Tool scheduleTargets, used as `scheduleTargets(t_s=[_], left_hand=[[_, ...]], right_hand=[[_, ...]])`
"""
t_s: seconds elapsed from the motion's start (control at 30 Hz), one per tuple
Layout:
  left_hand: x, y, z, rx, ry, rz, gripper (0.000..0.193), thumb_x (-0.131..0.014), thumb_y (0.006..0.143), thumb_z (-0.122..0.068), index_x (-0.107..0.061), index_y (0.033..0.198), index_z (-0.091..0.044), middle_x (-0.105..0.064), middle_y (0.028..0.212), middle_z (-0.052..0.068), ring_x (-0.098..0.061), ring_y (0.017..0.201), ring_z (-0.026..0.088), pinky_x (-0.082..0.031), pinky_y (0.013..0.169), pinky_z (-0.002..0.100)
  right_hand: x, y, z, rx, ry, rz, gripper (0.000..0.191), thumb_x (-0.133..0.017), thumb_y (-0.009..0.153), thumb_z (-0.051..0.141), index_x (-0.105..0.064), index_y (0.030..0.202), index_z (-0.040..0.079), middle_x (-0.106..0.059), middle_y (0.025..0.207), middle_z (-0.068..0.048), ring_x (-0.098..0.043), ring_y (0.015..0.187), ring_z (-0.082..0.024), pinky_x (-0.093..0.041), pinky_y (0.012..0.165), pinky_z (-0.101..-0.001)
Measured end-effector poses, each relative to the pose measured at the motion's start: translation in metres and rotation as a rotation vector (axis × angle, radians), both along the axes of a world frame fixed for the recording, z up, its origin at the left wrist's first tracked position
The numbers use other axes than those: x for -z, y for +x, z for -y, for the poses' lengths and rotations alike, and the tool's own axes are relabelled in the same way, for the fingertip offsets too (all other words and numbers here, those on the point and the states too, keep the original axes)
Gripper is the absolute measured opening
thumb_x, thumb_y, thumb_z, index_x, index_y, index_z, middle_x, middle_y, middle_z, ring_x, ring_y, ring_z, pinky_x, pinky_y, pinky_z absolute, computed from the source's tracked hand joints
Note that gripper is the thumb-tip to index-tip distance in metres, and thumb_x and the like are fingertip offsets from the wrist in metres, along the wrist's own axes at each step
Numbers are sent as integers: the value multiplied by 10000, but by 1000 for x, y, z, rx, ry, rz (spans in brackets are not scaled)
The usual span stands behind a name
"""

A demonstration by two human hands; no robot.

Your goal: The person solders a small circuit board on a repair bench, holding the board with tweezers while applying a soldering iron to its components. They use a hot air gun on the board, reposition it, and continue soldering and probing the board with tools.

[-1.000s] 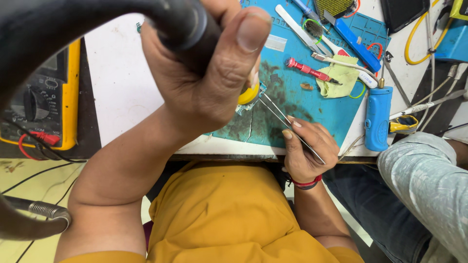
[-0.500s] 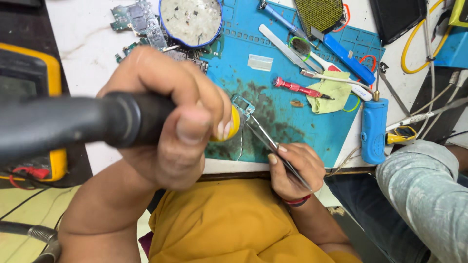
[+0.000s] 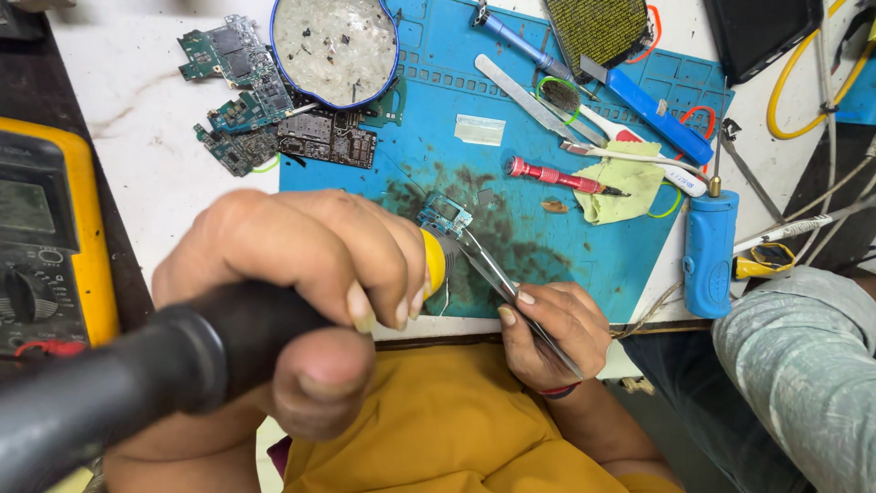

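Gripping a black handle [image 3: 137, 365], left fingers [image 3: 365, 274] curl tight; right fingers [image 3: 547, 315] pinch tweezers [image 3: 497, 269].

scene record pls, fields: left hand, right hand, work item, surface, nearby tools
left hand: left hand grips black tool handle with yellow collar
right hand: right hand holds tweezers
work item: small circuit board at tweezer tips
surface: blue mat
nearby tools: red screwdriver, blue-handled tool, round dish, yellow multimeter

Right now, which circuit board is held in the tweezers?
The small board at mid-mat, pinched by the tweezers in the right hand; the other boards lie untouched by the round dish.
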State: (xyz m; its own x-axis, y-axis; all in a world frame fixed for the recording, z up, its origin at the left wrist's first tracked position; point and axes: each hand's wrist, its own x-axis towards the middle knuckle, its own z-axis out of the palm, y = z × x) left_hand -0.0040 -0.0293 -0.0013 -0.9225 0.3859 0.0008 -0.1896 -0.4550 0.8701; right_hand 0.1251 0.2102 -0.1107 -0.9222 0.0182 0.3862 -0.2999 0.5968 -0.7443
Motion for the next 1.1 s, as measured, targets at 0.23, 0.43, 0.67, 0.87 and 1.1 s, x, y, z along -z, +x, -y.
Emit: scheduleTargets(t_s=[0.23,0.43,0.67,0.87,1.1], left_hand=[[16,0,-5,-29,-87,-213,401,-714,1031,-450,-537,992,-93,-683,827,49,-752,729,189,-610,729,368],[13,3,-8,-48,-108,-213,404,-727,1024,-451,-543,981,-95,-682,813,45,-749,749,193,-622,714,359],[14,3,-10,-43,-106,-243,399,-744,1021,-434,-547,985,-89,-680,815,52,-745,750,197,-656,711,359],[14,3,-10,-37,-106,-236,396,-754,1018,-428,-559,978,-85,-682,817,56,-742,753,199,-678,699,343],[13,4,-8,-39,-96,-220,399,-764,1012,-425,-564,977,-81,-682,821,63,-738,757,200,-684,692,333]], right_hand=[[0,1,-2,-6,-6,-11,237,-790,834,-18,-657,1028,8,-733,882,-159,-709,737,-254,-558,671,-326],[-3,2,-3,-12,5,-6,234,-793,839,-14,-660,1030,12,-737,896,-159,-708,741,-255,-556,682,-330],[-6,0,-3,-18,13,-2,239,-802,837,-13,-664,1029,16,-739,896,-152,-707,743,-255,-550,689,-324],[-5,0,-3,-20,13,-7,251,-809,833,-24,-667,1036,19,-737,888,-146,-706,738,-244,-548,686,-321],[-6,0,-1,-11,16,-10,249,-810,824,-28,-675,1028,21,-737,883,-142,-686,715,-239,-534,672,-311]])
